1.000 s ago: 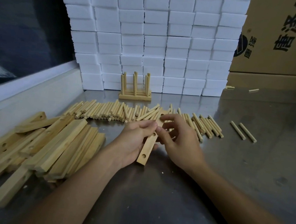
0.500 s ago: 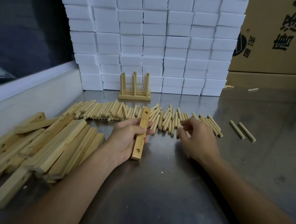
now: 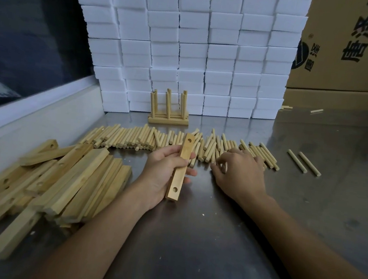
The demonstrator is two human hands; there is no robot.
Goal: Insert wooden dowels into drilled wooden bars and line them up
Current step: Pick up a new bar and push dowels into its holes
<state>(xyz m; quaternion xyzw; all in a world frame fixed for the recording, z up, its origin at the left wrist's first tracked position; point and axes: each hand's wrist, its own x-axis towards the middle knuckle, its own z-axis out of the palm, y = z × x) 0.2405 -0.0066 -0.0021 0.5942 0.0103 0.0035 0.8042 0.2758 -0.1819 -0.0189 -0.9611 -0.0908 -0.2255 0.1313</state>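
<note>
Steel table (image 3: 213, 244) fills our frame; a pile of drilled bars (image 3: 55, 185) lies lower left, dowels (image 3: 133, 137) line mid-frame. Our left hand (image 3: 163, 173) grasps one bar (image 3: 180, 166) at centre; our right hand (image 3: 238, 174) curls fingers onto dowels, grip unclear.

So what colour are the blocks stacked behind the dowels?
White: the blocks form a plain white wall, clearest in the head view, behind the tan dowels.

Two bare forearms reach in from the bottom edge, with no sleeves in view. The left hand (image 3: 163, 173) and the right hand (image 3: 240, 177) wear no gloves, rings or watch.
</note>
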